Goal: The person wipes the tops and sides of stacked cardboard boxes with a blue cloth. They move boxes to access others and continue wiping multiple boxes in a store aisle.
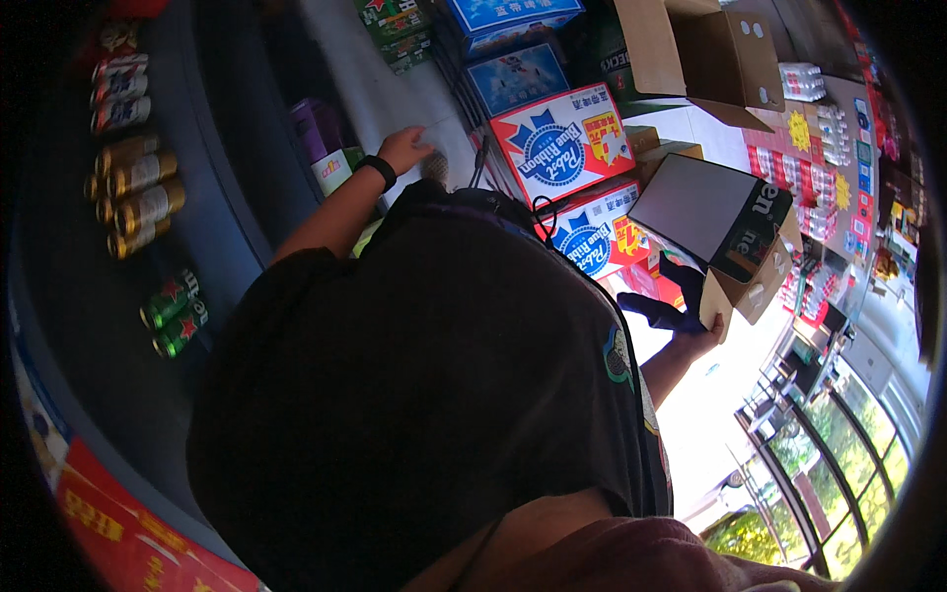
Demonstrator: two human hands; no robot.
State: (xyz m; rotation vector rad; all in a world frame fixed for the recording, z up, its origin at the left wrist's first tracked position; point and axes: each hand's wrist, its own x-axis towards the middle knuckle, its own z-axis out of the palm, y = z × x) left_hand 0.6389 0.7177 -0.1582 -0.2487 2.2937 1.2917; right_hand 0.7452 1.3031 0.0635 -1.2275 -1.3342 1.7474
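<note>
My right hand [698, 339] grips a cardboard flap of an opened green-and-white Heineken beer carton [703, 203], which is tilted at my right side. Dark blue cloth-like pieces [669, 307] hang beside that hand; what they are is unclear. In front of my body, my left hand [405, 150] is held out over the floor with its fingers apart and nothing visible in it. A black band [377, 172] circles the left wrist. The nearest goods to that hand are a purple box [317, 126] and a small white-and-green box [333, 172].
Pabst Blue Ribbon cartons [562, 144] are stacked before me, beside blue cartons [518, 78]. Another opened cardboard box [699, 55] stands beyond. On the left, a dark shelf [222, 140] bears gold cans [148, 196] and green Heineken cans [174, 318]. Bottle packs [799, 177] stand at far right.
</note>
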